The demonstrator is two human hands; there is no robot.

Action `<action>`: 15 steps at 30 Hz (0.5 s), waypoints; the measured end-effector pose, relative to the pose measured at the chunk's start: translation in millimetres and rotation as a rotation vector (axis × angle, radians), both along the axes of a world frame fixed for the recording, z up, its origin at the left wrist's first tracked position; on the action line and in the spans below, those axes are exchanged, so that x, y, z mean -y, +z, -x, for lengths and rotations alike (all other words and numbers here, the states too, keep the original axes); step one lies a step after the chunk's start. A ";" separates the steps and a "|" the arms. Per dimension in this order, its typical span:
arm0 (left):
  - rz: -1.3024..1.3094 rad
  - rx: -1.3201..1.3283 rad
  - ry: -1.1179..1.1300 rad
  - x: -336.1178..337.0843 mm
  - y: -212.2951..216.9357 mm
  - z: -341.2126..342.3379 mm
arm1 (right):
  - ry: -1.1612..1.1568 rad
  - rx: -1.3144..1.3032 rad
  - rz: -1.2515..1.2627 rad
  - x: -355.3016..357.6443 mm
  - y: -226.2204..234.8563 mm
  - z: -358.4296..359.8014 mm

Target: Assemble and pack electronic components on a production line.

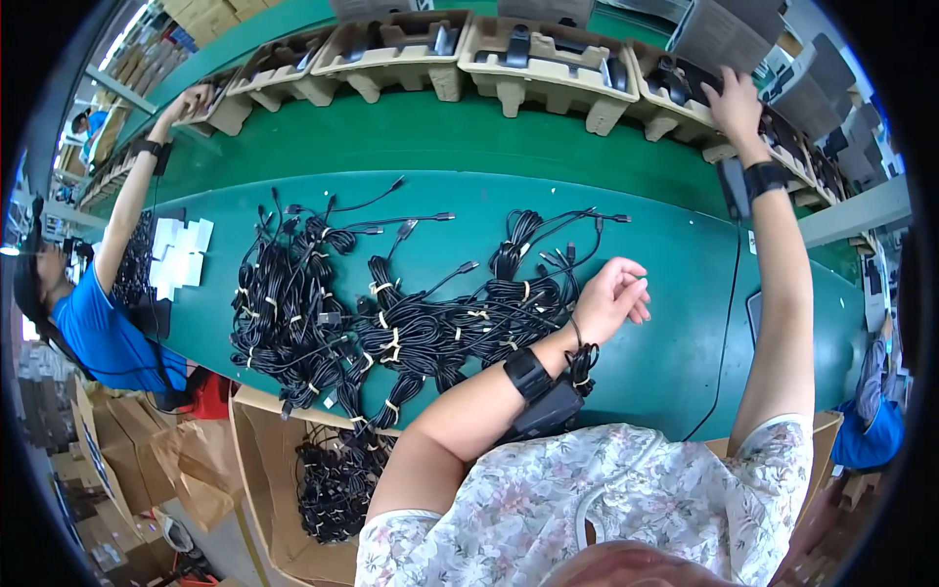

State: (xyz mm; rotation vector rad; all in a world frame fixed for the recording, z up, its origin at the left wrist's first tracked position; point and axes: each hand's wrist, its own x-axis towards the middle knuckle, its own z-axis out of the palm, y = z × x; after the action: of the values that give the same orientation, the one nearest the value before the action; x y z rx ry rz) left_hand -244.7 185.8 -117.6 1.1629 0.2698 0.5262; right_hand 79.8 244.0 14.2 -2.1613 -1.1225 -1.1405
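In the head view, the person's right hand (736, 106) is at two o'clock, over a tan moulded tray (671, 86) holding black parts. The tray lies toward ten o'clock from that hand, its long axis running roughly from ten to four. The fingers are spread; whether they pinch anything cannot be told.

The left hand (614, 303) is loosely curled, fingertips apart, nothing visible in its grip. It is the nearer hand to the tied black cables (411, 328), heaped toward nine o'clock from it, the heap stretching from nine to three.

The cables lie on a smooth green worktop (665, 367). More trays curve along twelve o'clock. An open cardboard box (256, 470) with more cables sits at seven o'clock. Co-workers in blue appear at nine (108, 323) and four (869, 430).
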 end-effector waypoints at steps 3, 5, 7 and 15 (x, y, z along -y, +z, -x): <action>0.001 0.010 -0.011 6.6 -0.6 -8.6 | 0.613 0.002 0.030 -3.2 2.4 74.3; 0.014 -0.015 0.012 7.0 -2.7 -3.3 | 0.933 -0.076 0.225 -0.7 0.8 158.4; 0.043 0.011 0.023 10.5 -3.6 -4.1 | 1.252 0.054 0.347 -4.7 -15.1 208.7; -0.273 0.078 0.040 12.1 -23.8 -18.1 | 1.105 -0.133 1.109 18.0 -33.4 254.9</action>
State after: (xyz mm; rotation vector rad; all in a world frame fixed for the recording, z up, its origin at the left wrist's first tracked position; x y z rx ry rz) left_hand -226.6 173.7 -141.4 1.3998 0.1567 0.6567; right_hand -175.0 226.1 -19.2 -1.5359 -2.7378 0.2178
